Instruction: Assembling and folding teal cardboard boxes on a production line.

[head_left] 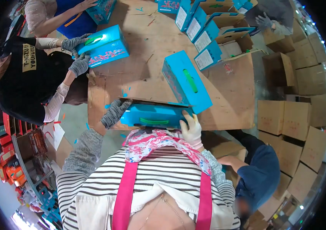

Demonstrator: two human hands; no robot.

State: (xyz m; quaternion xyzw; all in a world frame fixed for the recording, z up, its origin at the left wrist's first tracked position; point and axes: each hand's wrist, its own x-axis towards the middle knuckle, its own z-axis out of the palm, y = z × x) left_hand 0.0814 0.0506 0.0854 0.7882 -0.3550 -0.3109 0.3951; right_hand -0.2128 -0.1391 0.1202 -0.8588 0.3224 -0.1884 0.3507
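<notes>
Your striped top (97, 180), crossed by pink straps (124, 195), lies nearest the camera, just before the near edge of the wooden table (136, 69). Brown cartons (285, 119) are stacked to the table's right. One co-worker in a black top (17, 82) stands at the table's left edge, both grey-gloved hands (78, 66) on a patterned blue box (107, 50). Another person, in dark blue (260, 172), is beside the table's near right corner. A row of open blue boxes (211, 31) fills the table's far right part. One closed box (178, 73), green handle upward, lies right of the table's middle.

Your own blue carrying box (132, 115) sits at the table's near edge, a brown-edged flap along its far side. Your left hand (115, 112), grey-gloved, has its fingers curled over the box's left end by that flap. Your right hand (191, 129), pale-gloved, clasps the right end; exact thumb contact cannot be told. Noted also: green handle (154, 122) on the side facing you; blue scraps (124, 94) on the table's left part.
</notes>
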